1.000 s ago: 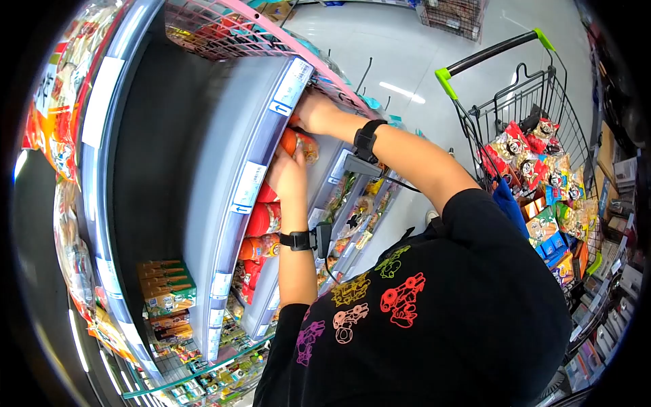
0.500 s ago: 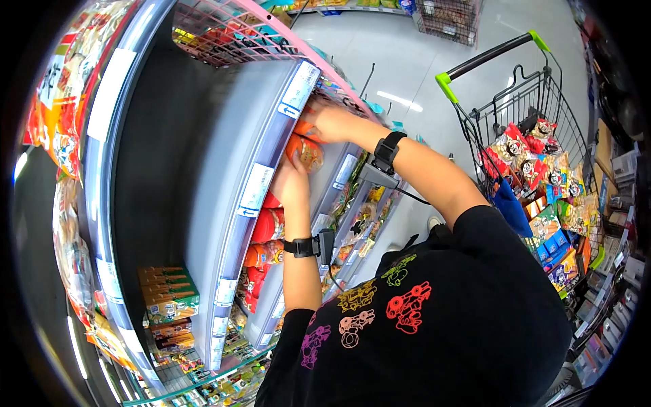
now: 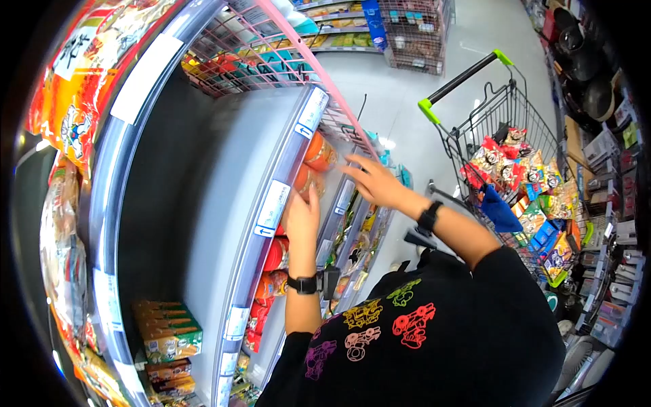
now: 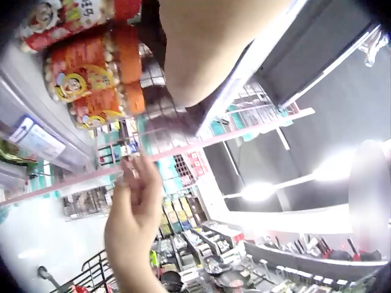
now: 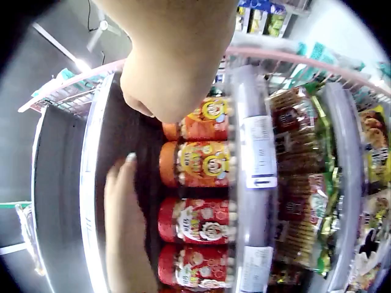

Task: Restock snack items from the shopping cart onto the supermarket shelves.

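Observation:
A row of plastic jars stands on a shelf below the grey one. Two have orange lids, the front orange jar [image 3: 320, 152] and a second orange jar [image 5: 195, 163]; beside them are red-lidded jars, one red jar [image 5: 198, 220] in the right wrist view. My left hand [image 3: 302, 216] is at the second orange jar, its thumb up and fingers partly hidden by the shelf edge; the right wrist view shows those fingers extended next to the lids. Clear of the jars, my right hand [image 3: 375, 180] hovers to their right with fingers spread and nothing in them.
A pink wire rack [image 3: 319, 74] borders the shelf end. Price tags line the shelf edge [image 3: 271, 210]. Boxed snacks [image 3: 166, 332] sit deeper on the upper shelf. Behind my right arm stands a black cart [image 3: 468, 139] holding snack bags [image 3: 498, 163]. Bagged snacks [image 5: 299, 207] fill a lower shelf.
My right hand has come away from the orange jars and moved right, its fingers now loose. The left hand stays by the jars. The head view has shifted.

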`<state>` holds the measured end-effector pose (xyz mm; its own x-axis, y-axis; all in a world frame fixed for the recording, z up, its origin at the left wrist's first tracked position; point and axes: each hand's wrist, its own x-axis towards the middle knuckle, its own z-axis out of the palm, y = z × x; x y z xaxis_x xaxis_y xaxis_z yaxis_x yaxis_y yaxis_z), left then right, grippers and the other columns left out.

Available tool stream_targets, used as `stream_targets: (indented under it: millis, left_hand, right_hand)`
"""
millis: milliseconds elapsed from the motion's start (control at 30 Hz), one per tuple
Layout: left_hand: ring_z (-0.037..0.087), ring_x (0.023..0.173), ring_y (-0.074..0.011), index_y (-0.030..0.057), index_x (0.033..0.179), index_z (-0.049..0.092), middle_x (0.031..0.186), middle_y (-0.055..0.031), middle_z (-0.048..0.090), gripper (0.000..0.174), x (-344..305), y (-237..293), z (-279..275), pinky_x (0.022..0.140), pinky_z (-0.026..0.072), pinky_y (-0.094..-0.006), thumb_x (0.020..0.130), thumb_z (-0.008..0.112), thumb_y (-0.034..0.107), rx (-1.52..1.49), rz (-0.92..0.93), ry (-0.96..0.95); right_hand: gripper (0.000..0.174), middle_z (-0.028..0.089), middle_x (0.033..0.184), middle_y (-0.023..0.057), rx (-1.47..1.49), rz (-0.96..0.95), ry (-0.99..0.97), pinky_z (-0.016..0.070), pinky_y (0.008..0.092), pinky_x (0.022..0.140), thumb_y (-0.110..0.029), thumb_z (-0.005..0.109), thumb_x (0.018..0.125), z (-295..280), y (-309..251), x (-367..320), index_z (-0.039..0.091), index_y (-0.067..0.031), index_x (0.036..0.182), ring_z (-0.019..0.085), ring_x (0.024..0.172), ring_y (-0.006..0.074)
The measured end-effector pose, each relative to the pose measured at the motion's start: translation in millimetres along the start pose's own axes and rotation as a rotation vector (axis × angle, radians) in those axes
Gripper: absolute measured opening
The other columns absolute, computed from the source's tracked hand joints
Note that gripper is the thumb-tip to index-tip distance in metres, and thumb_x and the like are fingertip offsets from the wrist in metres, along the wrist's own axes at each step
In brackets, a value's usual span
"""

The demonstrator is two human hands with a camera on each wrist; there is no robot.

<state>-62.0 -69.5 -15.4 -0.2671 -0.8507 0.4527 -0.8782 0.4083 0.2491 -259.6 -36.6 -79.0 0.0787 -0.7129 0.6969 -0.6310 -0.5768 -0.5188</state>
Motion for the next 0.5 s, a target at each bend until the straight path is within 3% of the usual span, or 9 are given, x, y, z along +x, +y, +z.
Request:
stream_targets:
  millis: [33, 100, 167, 233, 300, 433, 467, 500]
  left_hand:
    - [0.05, 0.104, -0.0445, -0.0078, 0.123, 0.04, 0.115, -0.032, 0.05, 0.057, -1.3, 4.9, -6.1, 0.089, 0.0403, -0.0467, 0.084, 0.055, 0.031, -0.053, 0.049, 0.048]
    - [0.047, 0.108, -0.0429, -0.004, 0.123, 0.042, 0.118, -0.0284, 0.048, 0.052, -6.2, 28.1, -25.1, 0.094, 0.0354, -0.0454, 0.08, 0.058, 0.02, -0.251, 0.052, -0.026]
    - [0.042, 0.115, -0.0408, -0.0014, 0.124, 0.044, 0.122, -0.0254, 0.045, 0.05, -7.2, 41.1, -19.3, 0.098, 0.0321, -0.0444, 0.078, 0.059, 0.012, -0.431, 0.119, -0.035]
    - [0.036, 0.119, -0.037, 0.0007, 0.12, 0.047, 0.13, -0.0204, 0.038, 0.049, -23.6, 50.4, 5.2, 0.1, 0.0278, -0.0454, 0.072, 0.059, 0.006, -0.412, 0.334, 0.025]
    - [0.034, 0.121, -0.037, 0.0002, 0.119, 0.048, 0.13, -0.0193, 0.039, 0.048, -45.3, 62.4, 28.7, 0.101, 0.0265, -0.0459, 0.073, 0.059, 0.006, -0.603, 0.316, -0.143]
    - [0.045, 0.114, -0.0332, -0.0006, 0.118, 0.049, 0.12, -0.0202, 0.047, 0.046, -86.1, 89.0, 67.7, 0.096, 0.036, -0.0419, 0.074, 0.058, 0.003, -0.895, 0.357, -0.512]
    - [0.051, 0.11, -0.0279, -0.0009, 0.121, 0.046, 0.119, -0.0195, 0.049, 0.046, -91.7, 94.1, 78.7, 0.093, 0.0403, -0.0385, 0.077, 0.059, 0.005, -0.969, 0.328, -0.671]
    - [0.052, 0.11, -0.024, -0.0006, 0.126, 0.041, 0.12, -0.0167, 0.05, 0.05, -93.6, 104.0, 91.4, 0.095, 0.0402, -0.037, 0.081, 0.06, 0.01, -1.192, 0.187, -0.872]
  right_hand:
    - [0.045, 0.049, 0.119, 0.018, 0.001, 0.025, 0.01, 0.0451, 0.0395, 0.085, 0.0, 0.052, 0.074, -2.5, 0.8, -22.6, 0.052, -0.0098, 0.119, 0.053, 0.102, 0.0353]
    - [0.039, 0.053, 0.11, 0.0157, 0.021, 0.283, 0.08, 0.0459, 0.0382, 0.083, 0.002, 0.052, 0.074, -6.8, -16.5, -66.4, 0.054, -0.0068, 0.113, 0.055, 0.096, 0.0338]
    - [0.035, 0.056, 0.103, 0.0153, -0.001, 0.422, 0.14, 0.0461, 0.0373, 0.081, 0.002, 0.052, 0.075, -5.4, -21.4, -110.1, 0.055, -0.0058, 0.11, 0.056, 0.093, 0.0323]
    - [0.036, 0.057, 0.1, 0.0158, 0.023, 0.611, 0.099, 0.0463, 0.0363, 0.081, 0.003, 0.052, 0.075, -0.1, -29.7, -158.7, 0.054, -0.0044, 0.11, 0.057, 0.093, 0.0321]
    - [0.034, 0.057, 0.098, 0.0159, 0.005, 0.743, 0.098, 0.0465, 0.0358, 0.081, 0.002, 0.052, 0.075, -6.3, -33.2, -189.6, 0.054, -0.0038, 0.109, 0.057, 0.092, 0.0313]
    - [0.029, 0.058, 0.094, 0.0151, -0.051, 0.923, 0.164, 0.0475, 0.036, 0.077, -0.002, 0.052, 0.077, -14.1, -62.6, -232.0, 0.056, -0.0033, 0.105, 0.059, 0.087, 0.0289]
    - [0.028, 0.059, 0.093, 0.0149, -0.05, 0.968, 0.195, 0.0477, 0.036, 0.077, -0.002, 0.052, 0.077, -17.5, -61.2, -246.0, 0.056, -0.0032, 0.105, 0.059, 0.086, 0.0287]
    - [0.028, 0.059, 0.092, 0.0146, -0.048, 1.006, 0.225, 0.0479, 0.036, 0.076, -0.002, 0.052, 0.077, -23.5, -57.5, -258.3, 0.056, -0.0032, 0.105, 0.059, 0.084, 0.0284]
